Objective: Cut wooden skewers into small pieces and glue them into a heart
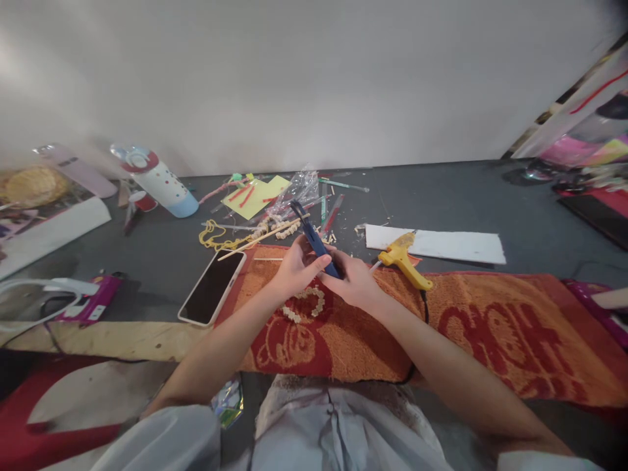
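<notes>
My left hand [294,269] and my right hand [354,280] meet over an orange and red towel [490,327]. Both are closed around a dark blue tool [314,239] whose handles stick up and away from me. Just under my hands a ring of small pale beads [307,304] lies on the towel. A thin wooden stick [255,242] with more beads lies just beyond my left hand.
A phone [212,286] lies face up left of the towel. A yellow glue gun [405,258] rests right of my hands, next to a white strip [441,243]. Yellow paper [252,196], plastic wrap, sticks and a white dotted bottle [159,180] lie further back by the wall.
</notes>
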